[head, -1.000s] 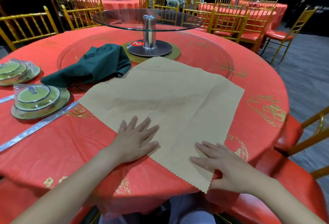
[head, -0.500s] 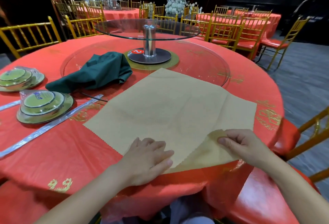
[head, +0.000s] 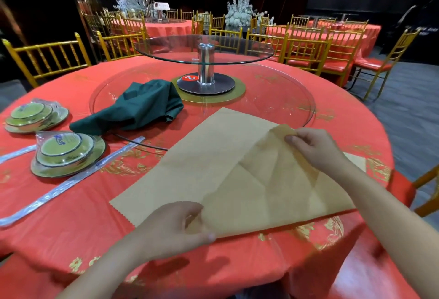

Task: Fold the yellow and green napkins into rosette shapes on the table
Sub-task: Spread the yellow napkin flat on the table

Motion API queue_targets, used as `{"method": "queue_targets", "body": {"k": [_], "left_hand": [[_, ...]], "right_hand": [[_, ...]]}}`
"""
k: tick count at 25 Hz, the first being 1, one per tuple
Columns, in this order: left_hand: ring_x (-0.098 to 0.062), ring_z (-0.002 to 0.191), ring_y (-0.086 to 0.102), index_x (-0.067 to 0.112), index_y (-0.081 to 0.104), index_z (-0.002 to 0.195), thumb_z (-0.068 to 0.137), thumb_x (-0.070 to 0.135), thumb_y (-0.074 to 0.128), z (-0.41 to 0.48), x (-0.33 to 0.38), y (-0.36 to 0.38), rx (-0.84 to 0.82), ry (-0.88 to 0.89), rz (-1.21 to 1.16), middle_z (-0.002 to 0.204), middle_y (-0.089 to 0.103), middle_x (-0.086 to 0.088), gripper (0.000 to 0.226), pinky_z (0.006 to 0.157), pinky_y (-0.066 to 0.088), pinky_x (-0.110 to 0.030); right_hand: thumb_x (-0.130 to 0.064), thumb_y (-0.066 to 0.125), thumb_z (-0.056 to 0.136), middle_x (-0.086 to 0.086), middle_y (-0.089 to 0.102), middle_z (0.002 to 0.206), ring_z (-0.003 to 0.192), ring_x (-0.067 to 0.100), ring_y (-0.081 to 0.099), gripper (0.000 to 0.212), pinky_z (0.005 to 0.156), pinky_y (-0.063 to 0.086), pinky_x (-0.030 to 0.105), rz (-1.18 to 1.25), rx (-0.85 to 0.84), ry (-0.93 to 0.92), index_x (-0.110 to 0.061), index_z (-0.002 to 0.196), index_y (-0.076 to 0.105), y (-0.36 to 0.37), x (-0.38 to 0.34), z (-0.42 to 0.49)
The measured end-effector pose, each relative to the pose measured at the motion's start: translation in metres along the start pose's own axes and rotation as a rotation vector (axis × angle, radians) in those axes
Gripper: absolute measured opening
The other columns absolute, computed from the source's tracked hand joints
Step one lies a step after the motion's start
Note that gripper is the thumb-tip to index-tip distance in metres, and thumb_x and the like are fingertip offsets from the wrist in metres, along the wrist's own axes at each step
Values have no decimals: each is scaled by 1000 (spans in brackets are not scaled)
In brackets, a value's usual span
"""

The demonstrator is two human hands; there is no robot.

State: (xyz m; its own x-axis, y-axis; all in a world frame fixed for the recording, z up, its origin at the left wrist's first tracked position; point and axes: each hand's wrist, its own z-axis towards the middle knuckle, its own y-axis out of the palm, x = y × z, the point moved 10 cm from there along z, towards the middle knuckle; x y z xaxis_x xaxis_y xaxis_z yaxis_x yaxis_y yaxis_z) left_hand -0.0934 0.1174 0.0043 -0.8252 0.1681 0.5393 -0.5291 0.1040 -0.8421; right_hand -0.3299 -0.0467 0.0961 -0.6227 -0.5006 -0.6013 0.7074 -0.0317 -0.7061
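A yellow napkin (head: 213, 168) lies half-folded at the table's (head: 71, 215) 6 o'clock edge, the right hand's (head: 316, 149) grip pinching its raised corner, the left hand's (head: 173, 227) grip holding the fold's near end. The green napkin (head: 142, 108) sits crumpled at 10 o'clock.

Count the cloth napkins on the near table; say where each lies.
2. The yellow cloth napkin lies at the near edge, pinched by the left hand and right hand. The dark green cloth napkin lies crumpled beyond it, on the glass turntable's rim.
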Motion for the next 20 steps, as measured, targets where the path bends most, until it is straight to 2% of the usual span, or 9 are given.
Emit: {"method": "queue_targets", "body": {"k": [2, 5, 8, 9, 10, 12, 15, 18, 20], "left_hand": [[2, 75, 55, 32, 57, 77, 65, 67, 53, 3, -24, -12, 70, -73, -40, 76, 60, 18, 37, 72, 44, -26], [-10, 62, 46, 21, 44, 64, 77, 52, 55, 15, -42, -28, 179, -113, -12, 60, 46, 6, 36, 62, 38, -32], [-12, 63, 45, 27, 37, 62, 85, 40, 60, 33, -64, -47, 333, -208, 2, 58, 43, 6, 35, 56, 28, -28], [-12, 72, 50, 30, 40, 65, 85, 40, 60, 39, -71, -51, 363, -229, 2, 66, 49, 11, 30, 60, 30, -26], [-13, 87, 53, 30, 45, 71, 85, 41, 60, 46, -79, -55, 390, -242, 16, 82, 55, 17, 23, 69, 34, -24], [-15, 114, 48, 25, 57, 80, 84, 42, 61, 59, -94, -63, 449, -262, 73, 119, 53, 12, 18, 92, 36, -29], [-17, 123, 44, 22, 63, 88, 84, 47, 59, 74, -117, -68, 474, -317, 119, 134, 46, 6, 25, 99, 35, -32], [-11, 111, 55, 26, 56, 75, 81, 51, 59, 80, -136, -69, 492, -374, 109, 135, 45, 12, 26, 81, 44, -31], [-10, 83, 65, 29, 46, 65, 78, 52, 63, 82, -139, -74, 525, -388, 148, 127, 51, 15, 32, 59, 44, -29]], "right_hand": [[-13, 55, 91, -6, 33, 51, 52, 15, 34, 37, 53, 26, 33, -41, 50, 4, -14, 55, 43, 11, 3, 30], [-15, 50, 93, -4, 32, 53, 61, 22, 37, 39, 57, 22, 36, -73, 85, 41, -15, 56, 35, 31, 15, 78], [-18, 48, 94, -2, 33, 54, 62, 23, 37, 40, 57, 12, 38, -96, 65, 60, -16, 57, 33, 58, 25, 125], [-19, 48, 94, -2, 34, 54, 62, 23, 38, 39, 57, 13, 38, -99, 57, 69, -16, 58, 33, 67, 29, 139], [-20, 47, 94, -2, 35, 54, 63, 24, 38, 39, 57, 15, 38, -108, 50, 84, -17, 58, 32, 76, 33, 153], [-20, 47, 94, 0, 40, 56, 65, 26, 41, 38, 57, 23, 38, -130, 45, 126, -16, 58, 34, 94, 45, 175], [-23, 47, 92, 5, 52, 66, 70, 29, 47, 29, 61, 36, 40, -116, 59, 174, -13, 65, 47, 120, 60, 195], [-28, 50, 91, -1, 52, 63, 69, 28, 49, 31, 60, 36, 38, -104, 44, 197, -20, 62, 45, 142, 69, 211], [-29, 51, 90, 1, 53, 63, 70, 29, 51, 29, 58, 36, 37, -118, 1, 204, -15, 65, 49, 156, 74, 222]]}}
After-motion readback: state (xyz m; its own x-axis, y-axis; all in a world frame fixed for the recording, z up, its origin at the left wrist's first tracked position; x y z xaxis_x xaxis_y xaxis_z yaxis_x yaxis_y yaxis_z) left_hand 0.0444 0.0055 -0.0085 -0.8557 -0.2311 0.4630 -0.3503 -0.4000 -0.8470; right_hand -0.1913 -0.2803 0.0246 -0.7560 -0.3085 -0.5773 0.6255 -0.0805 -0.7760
